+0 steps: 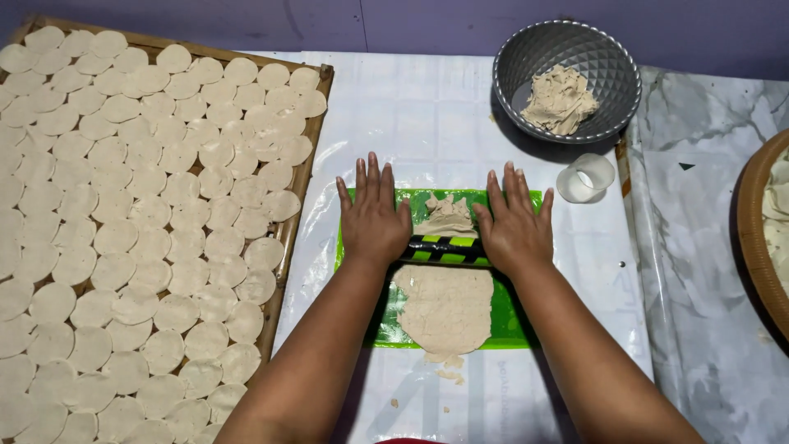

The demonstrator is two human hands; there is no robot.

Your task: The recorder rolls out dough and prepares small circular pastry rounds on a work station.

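Pressing flat, both hands, left [374,220] and right [514,226], spread on a roller [444,249] over dough [445,308], flanked by a disc-filled tray [306,168] and bowl [526,57].

**Count on the work surface**

Two hands: left hand [374,220], right hand [516,224]. One black-and-green rolling pin [445,249], one green mat [526,321], one flattened dough sheet [445,308], one grey faceted bowl [567,80], one clear ring cutter [585,178], one bamboo tray [301,187] with well over a hundred dough discs [131,247]
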